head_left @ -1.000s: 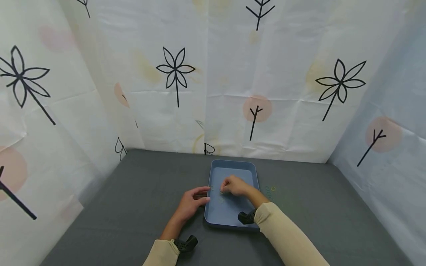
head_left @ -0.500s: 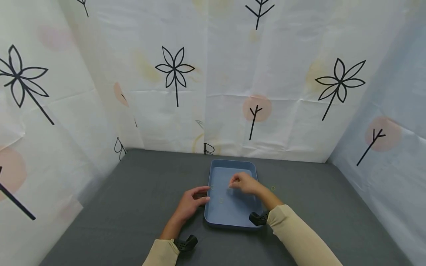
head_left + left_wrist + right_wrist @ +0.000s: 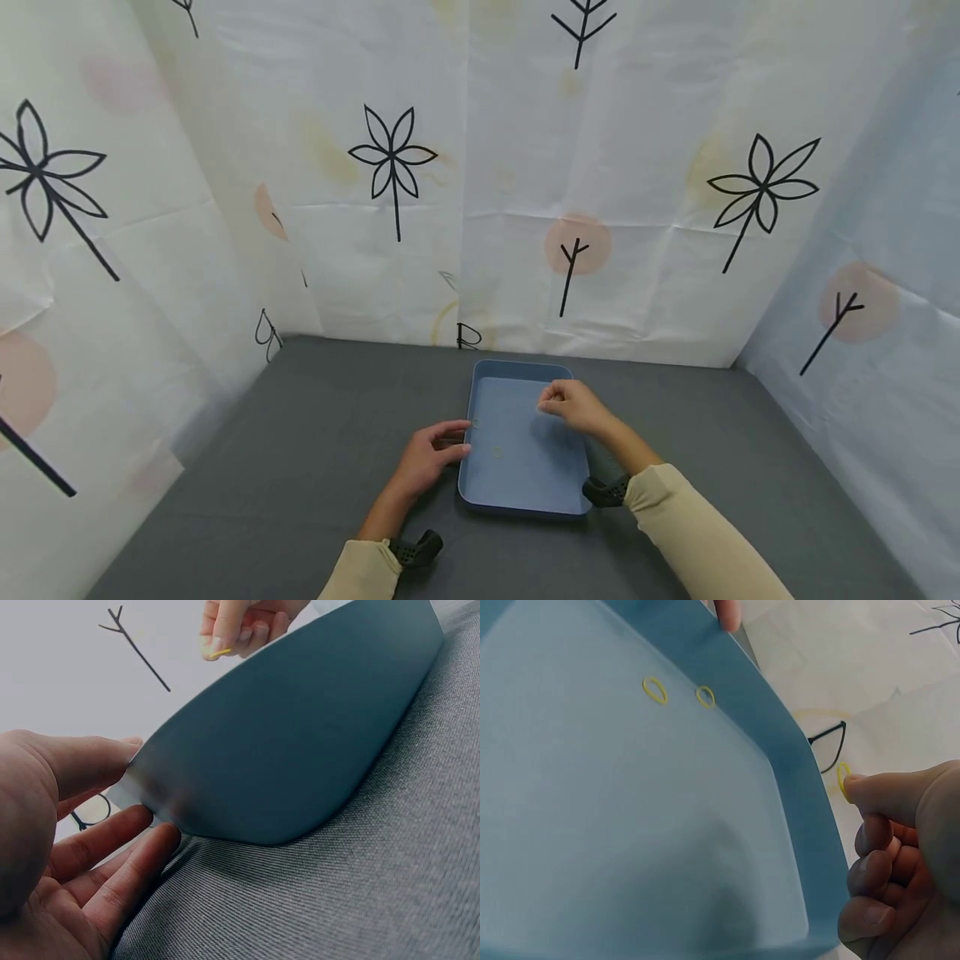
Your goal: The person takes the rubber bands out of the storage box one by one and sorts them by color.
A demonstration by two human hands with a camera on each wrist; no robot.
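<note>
My right hand [image 3: 576, 407] pinches a small yellow rubber band [image 3: 843, 780] between thumb and index finger, above the far right part of a blue tray [image 3: 517, 483]. Its other fingers are curled in. Two more yellow rubber bands lie inside the tray, one [image 3: 655, 691] a little away from the wall and one [image 3: 705, 696] right by it. At the tray's left side, my left hand [image 3: 427, 458] touches the outer wall and rim with fairly straight fingertips. In the left wrist view, the tray wall [image 3: 285, 742] hides the tray's inside.
The tray stands on a dark grey cloth-covered table [image 3: 360, 392]. White patterned sheets [image 3: 525, 167] close off the back and both sides. My right forearm covers the table patch just right of the tray.
My right hand has risen from the tray floor and moved right and away with a rubber band. The left hand stays at the tray. Bands on the table at right are now hidden.
</note>
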